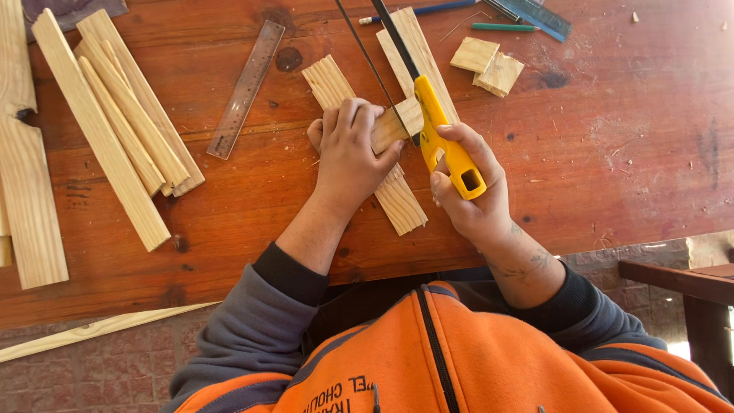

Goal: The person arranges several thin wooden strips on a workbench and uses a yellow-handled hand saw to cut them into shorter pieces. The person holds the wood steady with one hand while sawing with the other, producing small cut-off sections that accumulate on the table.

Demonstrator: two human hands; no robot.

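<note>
Head view, looking straight down over an orange and grey jacket (428,359) onto a reddish wooden table (612,153).

Left hand (350,149) pressed flat, fingers curled over a short wood block (399,125), pinning it onto a ridged plank (397,200) lying slantwise beneath. Right hand (468,191) wrapped tight round the yellow handle of a hacksaw (443,141), blade and frame running up and away from the block toward the far edge of the table. Blade set against the block's right end, just beside the left fingertips.

Judged from the look: block light, dry, stiff softwood, likely to skate or twist under sawing strokes unless held hard; best gripped from above, close to the cut but with fingertips kept clear of the teeth. Saw also light, rigid at the handle, thin blade liable to flex or bind if tilted.

Left of the block: a steel ruler (246,88), then a fan of long slats (115,115) and a wide board (27,199). Right of the block and farther back: two small offcuts (489,65), a green pencil (505,27), a blue pencil (417,11). Below the table edge, a thin strip (99,327) over brick paving.
</note>
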